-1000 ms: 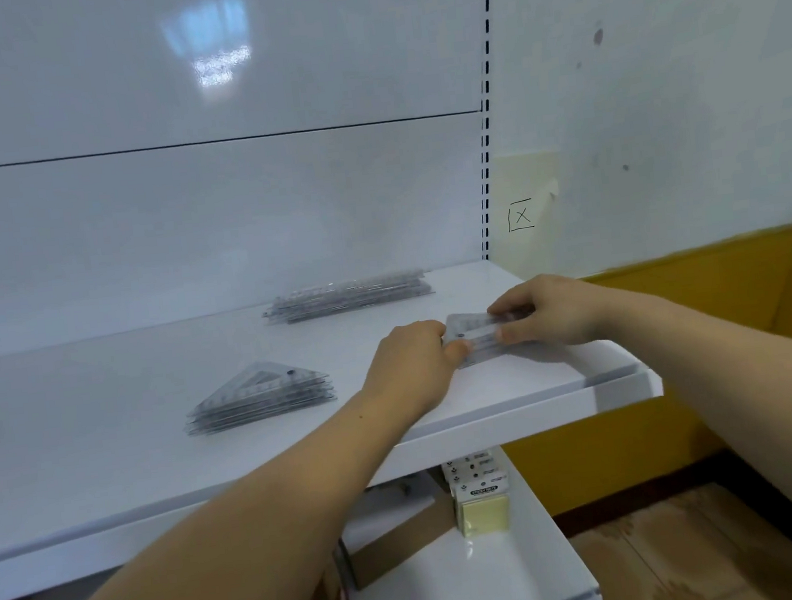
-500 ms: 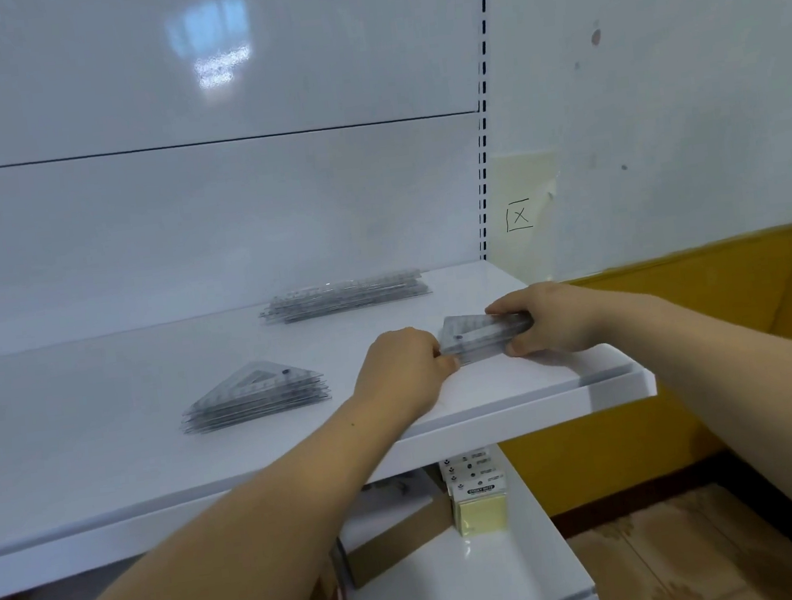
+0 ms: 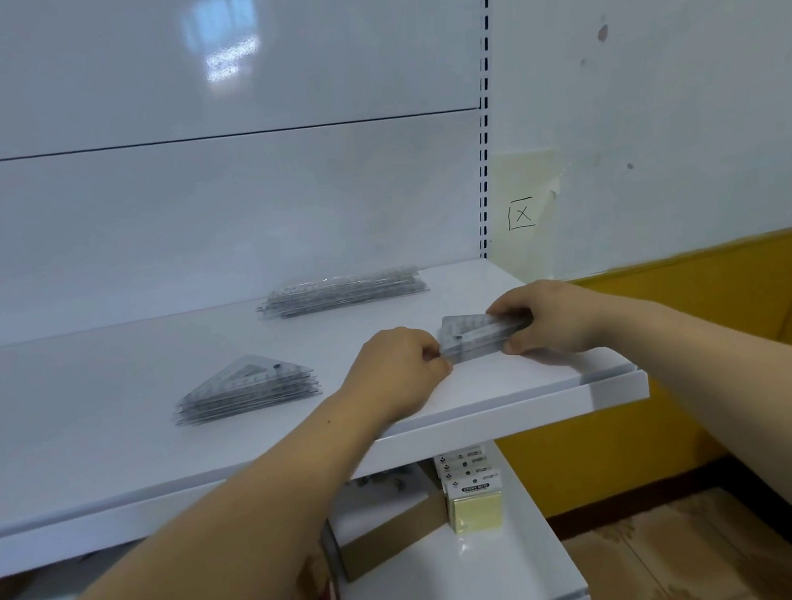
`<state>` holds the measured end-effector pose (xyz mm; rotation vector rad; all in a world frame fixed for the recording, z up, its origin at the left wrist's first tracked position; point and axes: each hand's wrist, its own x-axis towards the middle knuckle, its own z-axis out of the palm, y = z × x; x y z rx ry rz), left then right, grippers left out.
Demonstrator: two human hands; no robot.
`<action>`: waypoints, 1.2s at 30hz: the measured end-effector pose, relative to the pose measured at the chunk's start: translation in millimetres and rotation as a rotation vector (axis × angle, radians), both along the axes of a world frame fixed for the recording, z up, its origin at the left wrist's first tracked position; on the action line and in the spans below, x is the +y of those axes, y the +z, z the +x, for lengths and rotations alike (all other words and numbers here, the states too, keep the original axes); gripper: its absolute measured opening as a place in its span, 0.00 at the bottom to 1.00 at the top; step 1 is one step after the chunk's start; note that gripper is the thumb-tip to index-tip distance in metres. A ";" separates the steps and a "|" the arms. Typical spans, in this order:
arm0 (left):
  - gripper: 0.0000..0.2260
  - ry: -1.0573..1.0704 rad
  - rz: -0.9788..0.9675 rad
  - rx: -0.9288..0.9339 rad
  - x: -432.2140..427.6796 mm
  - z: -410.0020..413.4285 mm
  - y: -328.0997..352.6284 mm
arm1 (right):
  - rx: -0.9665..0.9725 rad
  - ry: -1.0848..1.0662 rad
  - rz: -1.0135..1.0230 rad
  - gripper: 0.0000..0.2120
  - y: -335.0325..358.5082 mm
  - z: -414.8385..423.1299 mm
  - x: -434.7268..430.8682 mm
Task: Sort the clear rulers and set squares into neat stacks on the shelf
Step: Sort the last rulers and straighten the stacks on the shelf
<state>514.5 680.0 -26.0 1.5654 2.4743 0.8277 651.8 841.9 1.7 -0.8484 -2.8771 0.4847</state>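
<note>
On the white shelf (image 3: 99, 380), both hands hold one small bundle of clear set squares (image 3: 474, 338) near the right front corner. My left hand (image 3: 394, 373) pinches its left end. My right hand (image 3: 552, 315) grips its right end, thumb below and fingers over the top. The bundle is tilted up on its lower edge. A stack of clear triangular set squares (image 3: 247, 388) lies flat at the middle of the shelf. A stack of clear straight rulers (image 3: 342, 291) lies further back, close to the rear panel.
The shelf's front lip (image 3: 518, 414) ends at the right just past my hands. Below, a lower shelf (image 3: 463, 586) holds sticky-note packs (image 3: 474, 501), a cardboard box (image 3: 389, 530) and a red-labelled item (image 3: 317, 591). A yellow wall base (image 3: 682, 343) stands on the right.
The bundle has been raised from lying flat to tilted on its edge between both hands. My hands shifted slightly together; the other two stacks stayed put.
</note>
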 end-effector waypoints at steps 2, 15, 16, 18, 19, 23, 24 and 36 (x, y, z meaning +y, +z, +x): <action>0.10 0.003 0.005 -0.005 0.1 0.2 0.0 | 0.010 0.010 -0.012 0.25 -1.6 -0.2 1.7; 0.12 0.013 -0.025 -0.043 7.0 -1.3 -1.6 | 0.052 0.041 -0.132 0.26 -3.9 -0.2 9.5; 0.11 0.014 -0.023 -0.044 7.4 -1.6 -1.4 | 0.053 0.045 -0.129 0.25 -4.4 -0.2 10.2; 0.11 0.011 -0.017 -0.050 7.2 -1.5 -0.6 | 0.056 0.047 -0.135 0.25 -4.6 0.6 11.6; 0.12 0.009 -0.015 -0.054 7.2 -1.0 -0.7 | 0.061 0.045 -0.144 0.26 -4.0 1.7 12.1; 0.37 -0.014 -0.013 -0.109 12.4 3.4 2.6 | 0.073 0.038 -0.139 0.26 -4.4 3.6 14.2; 0.37 -0.040 -0.016 -0.101 15.7 4.1 3.7 | 0.079 0.037 -0.133 0.25 -5.4 3.8 14.6; 0.31 -0.229 -0.355 0.140 53.4 -3.0 33.0 | 0.085 -0.007 -0.077 0.25 -12.3 10.1 21.1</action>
